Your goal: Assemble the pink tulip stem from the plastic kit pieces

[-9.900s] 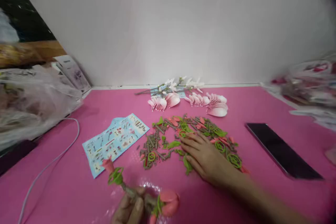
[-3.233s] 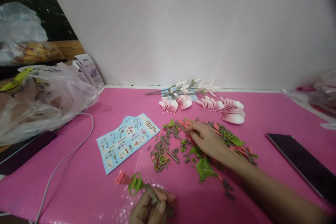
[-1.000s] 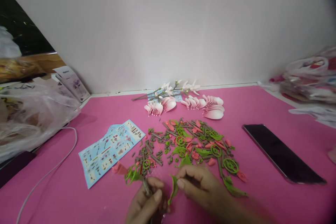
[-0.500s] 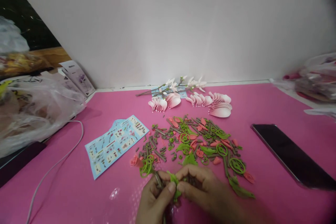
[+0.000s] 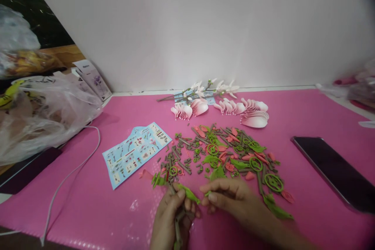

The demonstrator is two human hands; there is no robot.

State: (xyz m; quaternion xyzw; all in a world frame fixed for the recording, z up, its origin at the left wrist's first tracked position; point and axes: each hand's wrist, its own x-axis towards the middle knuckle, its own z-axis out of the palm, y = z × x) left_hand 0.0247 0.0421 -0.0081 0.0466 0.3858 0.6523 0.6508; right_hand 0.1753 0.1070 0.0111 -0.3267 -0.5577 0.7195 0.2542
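Observation:
My left hand (image 5: 171, 216) is closed around a brown toy flower stem (image 5: 178, 224). A green leaf (image 5: 189, 194) sticks out from between its thumb and fingers. At the stem's far end are green rings and a pink flower piece (image 5: 146, 174), smeared by motion. My right hand (image 5: 227, 197), just to the right and apart from the leaf, pinches a small green piece (image 5: 208, 193) between thumb and fingertips. Beyond both hands spreads a pile of loose brown, green and coral plastic parts (image 5: 216, 152).
Left of the pile lies a blue instruction sheet (image 5: 136, 154). Pale pink petals (image 5: 254, 118) and white-flowered branches (image 5: 199, 90) rest at the back by the wall. A black phone (image 5: 334, 172) lies at right. A white cable (image 5: 73, 177) and plastic bag (image 5: 52, 117) are at left.
My hands have come apart; the right has drawn away from the leaf with a small green piece. The stem's flower end has swung left and down. The whole view has shifted slightly.

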